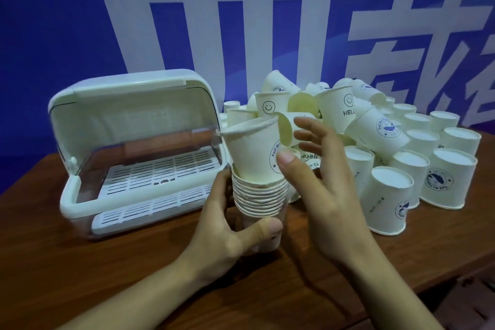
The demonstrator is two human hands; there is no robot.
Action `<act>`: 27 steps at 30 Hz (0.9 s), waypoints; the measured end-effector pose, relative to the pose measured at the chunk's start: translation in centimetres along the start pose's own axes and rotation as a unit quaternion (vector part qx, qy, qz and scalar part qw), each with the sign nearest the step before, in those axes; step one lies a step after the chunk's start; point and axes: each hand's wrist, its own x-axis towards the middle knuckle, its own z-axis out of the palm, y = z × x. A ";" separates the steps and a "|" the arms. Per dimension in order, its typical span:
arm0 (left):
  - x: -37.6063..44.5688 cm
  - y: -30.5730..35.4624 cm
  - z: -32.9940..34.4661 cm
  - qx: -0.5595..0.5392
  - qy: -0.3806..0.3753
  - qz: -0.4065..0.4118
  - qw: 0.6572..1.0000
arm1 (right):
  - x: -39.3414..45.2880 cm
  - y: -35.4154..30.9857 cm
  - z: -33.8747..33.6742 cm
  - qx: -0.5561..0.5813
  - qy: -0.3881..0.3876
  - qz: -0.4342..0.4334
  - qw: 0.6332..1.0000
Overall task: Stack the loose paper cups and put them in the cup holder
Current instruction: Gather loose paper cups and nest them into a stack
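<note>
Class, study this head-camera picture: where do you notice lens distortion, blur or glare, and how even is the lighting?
Head view: the wide lens bows the table edge and tilts the wall lettering; the right hand is slightly motion-blurred; soft glare sits on the cup holder and its clear raised lid; the light is cool and fairly even, with faint shadows under the cup stack held by the left hand.

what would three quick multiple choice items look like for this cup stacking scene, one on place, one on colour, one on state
1. The cup holder stands where?
A. left of the loose cups
B. right of them
C. behind them

2. The table is:
A. white
B. brown wood
C. black

3. The holder's lid is:
A. shut
B. missing
C. flipped open

Answers: 1 A, it stands left of the cup pile. 2 B, the wood shows brown. 3 C, its white slotted tray is exposed while the left hand grips the cup stack.
</note>
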 end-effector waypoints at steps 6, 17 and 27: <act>-0.2 0.2 0.1 0.017 0.016 0.017 1.000 | 0.4 0.5 0.4 -0.049 -0.016 -0.036 0.998; -0.3 0.5 0.3 0.033 0.021 0.014 0.999 | -3.1 5.3 -2.1 -0.206 0.065 -0.010 0.976; -0.1 0.1 0.3 0.046 0.017 0.019 0.999 | -2.0 7.4 -2.5 -0.476 0.071 0.008 0.876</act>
